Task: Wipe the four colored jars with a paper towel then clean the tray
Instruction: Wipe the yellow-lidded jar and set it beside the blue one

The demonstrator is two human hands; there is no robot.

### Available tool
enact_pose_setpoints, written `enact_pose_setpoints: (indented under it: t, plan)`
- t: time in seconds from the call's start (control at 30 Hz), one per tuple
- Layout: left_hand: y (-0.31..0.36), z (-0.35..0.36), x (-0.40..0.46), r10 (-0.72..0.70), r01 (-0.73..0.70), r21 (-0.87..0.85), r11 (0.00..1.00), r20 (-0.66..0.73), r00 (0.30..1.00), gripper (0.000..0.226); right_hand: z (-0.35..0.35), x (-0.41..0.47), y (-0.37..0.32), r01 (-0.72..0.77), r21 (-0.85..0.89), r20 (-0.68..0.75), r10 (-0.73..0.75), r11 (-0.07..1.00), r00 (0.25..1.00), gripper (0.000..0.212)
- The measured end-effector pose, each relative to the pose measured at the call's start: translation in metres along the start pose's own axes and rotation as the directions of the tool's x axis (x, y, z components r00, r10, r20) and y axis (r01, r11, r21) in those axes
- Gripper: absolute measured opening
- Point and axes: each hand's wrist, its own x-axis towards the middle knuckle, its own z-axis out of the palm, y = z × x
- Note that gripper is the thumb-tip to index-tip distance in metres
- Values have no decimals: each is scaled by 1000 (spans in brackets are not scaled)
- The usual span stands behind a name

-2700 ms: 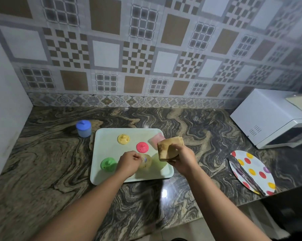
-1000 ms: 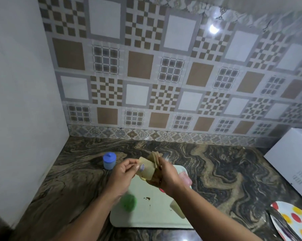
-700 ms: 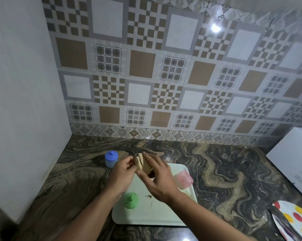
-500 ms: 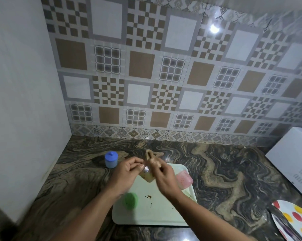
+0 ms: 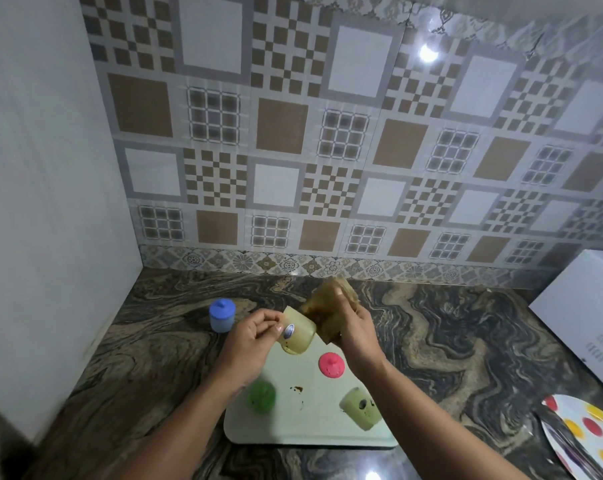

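My left hand (image 5: 251, 337) holds a yellowish jar (image 5: 297, 336) tilted on its side above the pale tray (image 5: 300, 427). My right hand (image 5: 353, 327) grips a brown, stained paper towel (image 5: 322, 306) pressed against the jar's far end. On the tray lie a green lid or jar (image 5: 261, 396), a pink lid (image 5: 331, 364) and a pale green jar (image 5: 360, 408) lying on its side. A blue jar (image 5: 221, 315) stands on the counter left of the tray. Brown smears (image 5: 297, 389) mark the tray's middle.
A white wall (image 5: 50, 202) closes the left side and a tiled wall the back. A white microwave (image 5: 584, 327) sits at the right. A dotted plate (image 5: 584, 438) with cutlery lies at the front right of the marbled counter (image 5: 449, 358).
The jar has been lifted off the tray and turned in my left hand. My right hand keeps rubbing the paper towel around it, now at its far end.
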Motion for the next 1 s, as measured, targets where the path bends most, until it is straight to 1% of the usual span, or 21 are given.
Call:
enact_pose_setpoints:
  t: [0.03, 0.1, 0.13, 0.17, 0.2, 0.23, 0.27, 0.3, 0.33, 0.37, 0.4, 0.43, 0.53, 0.63, 0.7, 0.77, 0.83, 0.9, 0.93, 0.97, 1.0]
  plan:
    - [0, 1, 1, 8, -8, 7, 1000, 4, 1000, 15, 2, -2, 3, 91, -100, 24, -89, 991, 996, 54]
    - [1, 3, 3, 30, -30, 8, 1000, 6, 1000, 12, 7, -8, 13, 298, -263, 179, -257, 918, 950, 32]
    - [1, 4, 4, 39, -39, -8, 999, 2, 999, 11, 10, -13, 17, 402, -357, 265, -322, 843, 909, 30]
    - [3, 4, 5, 44, -44, -30, 999, -6, 999, 13, 13, -17, 22, 476, -422, 311, -370, 771, 875, 34]
    - [4, 5, 5, 49, -49, -50, 998, -11, 999, 16, 14, -19, 26, 505, -436, 311, -402, 745, 861, 37]
    - [5, 5, 5, 60, -60, -64, 996, -3, 998, 19, 15, -20, 28, 492, -420, 279, -407, 763, 870, 38]
    - [6, 5, 4, 77, -76, -71, 995, 13, 997, 20, 15, -23, 26, 424, -366, 227, -362, 828, 904, 36]
    - [5, 4, 3, 92, -90, -70, 993, 30, 995, 20, 17, -25, 20, 264, -253, 164, -228, 931, 960, 33]
    - [4, 3, 3, 104, -102, -54, 993, 43, 994, 20, 20, -25, 14, 62, -94, 140, -49, 994, 989, 32]
    - [3, 2, 3, 114, -113, -22, 993, 47, 992, 19, 21, -22, 9, -96, 21, 118, 93, 995, 989, 33]
    - [1, 1, 4, 124, -125, 31, 992, 40, 991, 19, 22, -20, 7, -151, 42, 97, 146, 988, 984, 33]
    - [2, 1, 6, 139, -140, 92, 986, 23, 990, 20, 21, -18, 5, -124, -14, 77, 124, 992, 989, 34]
    - [4, 1, 9, 159, -146, 237, 960, -36, 987, 24, 22, -11, 7, 74, -177, 50, -66, 981, 997, 39]
    - [3, 6, 13, 114, -103, 228, 968, -34, 993, 31, 22, -3, 14, 142, -311, 83, -122, 940, 989, 42]
    - [3, 9, 14, 72, -61, 180, 982, -55, 996, 25, 22, -2, 18, 221, -382, 103, -197, 897, 975, 38]
    - [5, 11, 13, 38, -24, 147, 989, -91, 995, 14, 21, -9, 18, 364, -471, 188, -311, 804, 932, 38]
    - [6, 11, 12, 32, -20, 145, 989, -85, 996, 14, 19, -15, 21, 503, -593, 287, -419, 628, 861, 44]
    - [8, 9, 11, 34, -28, 151, 988, -39, 999, 16, 14, -17, 24, 570, -660, 352, -468, 490, 810, 49]
    - [9, 8, 10, 46, -43, 143, 989, -16, 999, 16, 11, -18, 28, 578, -652, 347, -484, 491, 803, 48]
    - [9, 7, 9, 69, -68, 131, 989, 0, 998, 16, 10, -16, 33, 548, -612, 302, -472, 569, 828, 45]
    - [9, 7, 8, 98, -99, 124, 987, 9, 995, 16, 11, -14, 31, 445, -527, 219, -390, 724, 895, 41]
